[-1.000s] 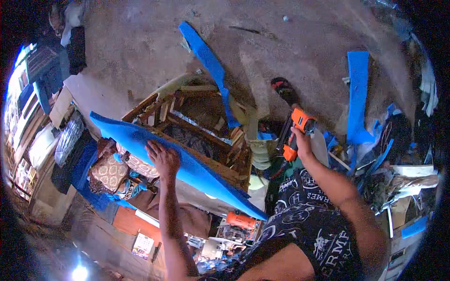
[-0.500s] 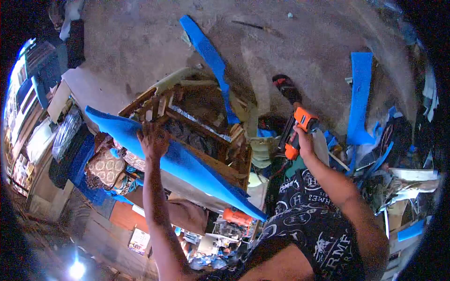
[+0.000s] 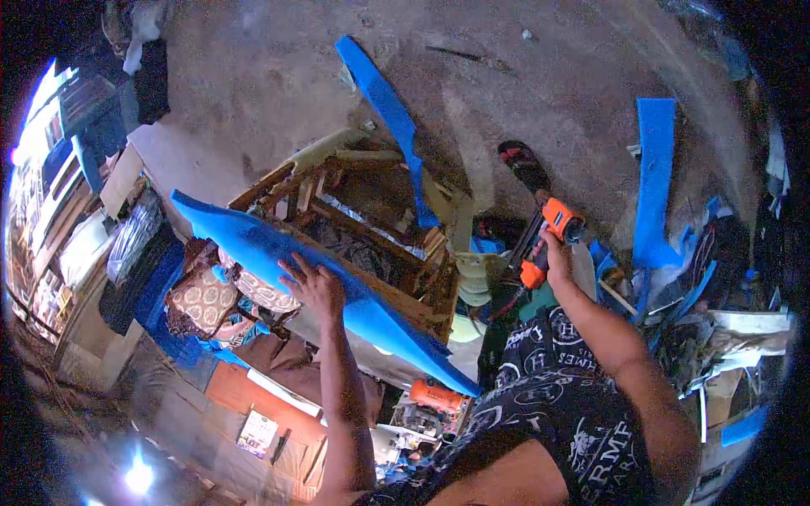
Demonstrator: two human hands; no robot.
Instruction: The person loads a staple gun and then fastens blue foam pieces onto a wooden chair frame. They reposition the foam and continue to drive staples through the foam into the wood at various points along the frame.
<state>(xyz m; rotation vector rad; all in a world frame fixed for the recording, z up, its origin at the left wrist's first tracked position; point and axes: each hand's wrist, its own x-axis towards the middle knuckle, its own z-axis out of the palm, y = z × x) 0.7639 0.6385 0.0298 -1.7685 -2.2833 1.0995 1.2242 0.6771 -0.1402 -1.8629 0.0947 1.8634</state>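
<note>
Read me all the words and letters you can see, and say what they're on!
"H", in circles on the black clothing.
"MES", part of a word, on that clothing.
"ERM", part of a word in bigger letters, on that clothing.
White paper on the orange board: too blurred to read.
Orange tool: any writing is too small to read.
</note>
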